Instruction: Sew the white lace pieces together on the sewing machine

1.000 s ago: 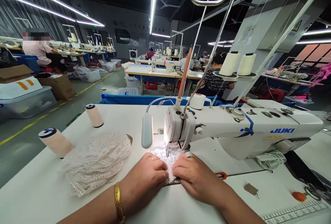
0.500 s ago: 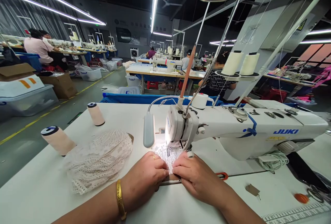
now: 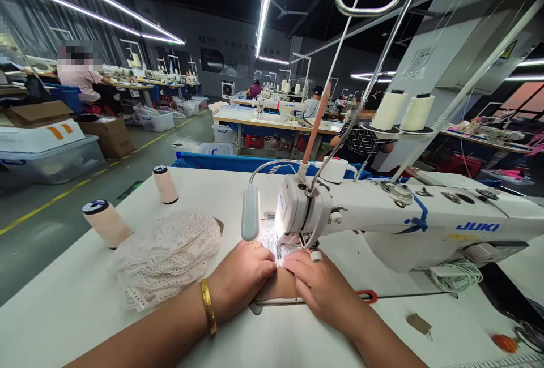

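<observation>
Lace strip (image 3: 272,242) lies under the sewing machine (image 3: 382,215) needle, its length running toward the person, with left hand (image 3: 242,277) and right hand (image 3: 318,289) equally near, fingertips together, pinning its near end.

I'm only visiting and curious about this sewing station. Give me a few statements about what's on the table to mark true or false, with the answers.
1. The left hand and the right hand both rest on a piece of white lace at the needle. True.
2. The left wrist wears a gold bangle. True.
3. The sewing machine is marked SINGER. False: it reads JUKI.
4. The lace pile lies to the right of the machine. False: it lies to the left of the hands.
5. A thread cone stands to the left of that pile. True.
</observation>
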### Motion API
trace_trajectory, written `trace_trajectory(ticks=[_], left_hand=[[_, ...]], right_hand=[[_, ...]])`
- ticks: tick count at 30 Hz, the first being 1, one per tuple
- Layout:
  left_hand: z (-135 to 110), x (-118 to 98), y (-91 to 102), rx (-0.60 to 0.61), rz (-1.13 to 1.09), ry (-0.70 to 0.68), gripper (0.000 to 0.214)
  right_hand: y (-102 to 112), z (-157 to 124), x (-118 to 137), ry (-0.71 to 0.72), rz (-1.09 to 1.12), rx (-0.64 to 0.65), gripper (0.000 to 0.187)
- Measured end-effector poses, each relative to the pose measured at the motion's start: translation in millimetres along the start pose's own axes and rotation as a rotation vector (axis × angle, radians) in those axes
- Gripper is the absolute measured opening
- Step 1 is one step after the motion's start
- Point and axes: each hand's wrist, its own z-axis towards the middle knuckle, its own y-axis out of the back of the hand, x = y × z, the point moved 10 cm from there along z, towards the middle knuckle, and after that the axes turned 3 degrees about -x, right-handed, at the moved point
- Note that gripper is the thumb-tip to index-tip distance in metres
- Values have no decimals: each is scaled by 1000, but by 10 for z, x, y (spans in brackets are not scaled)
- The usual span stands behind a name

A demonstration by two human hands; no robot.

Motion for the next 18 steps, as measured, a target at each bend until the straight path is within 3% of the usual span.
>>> trace_trajectory(ticks=[11, 13, 18], left_hand=[[32, 204, 11, -2, 17, 129, 23], [19, 239, 28, 25, 46, 177, 17], [-49, 201, 57, 148, 167, 300, 33]], right_hand=[[96, 71, -21, -34, -46, -108, 37], [106, 58, -19, -28, -33, -115, 37], [114, 21, 99, 43, 44, -148, 40]])
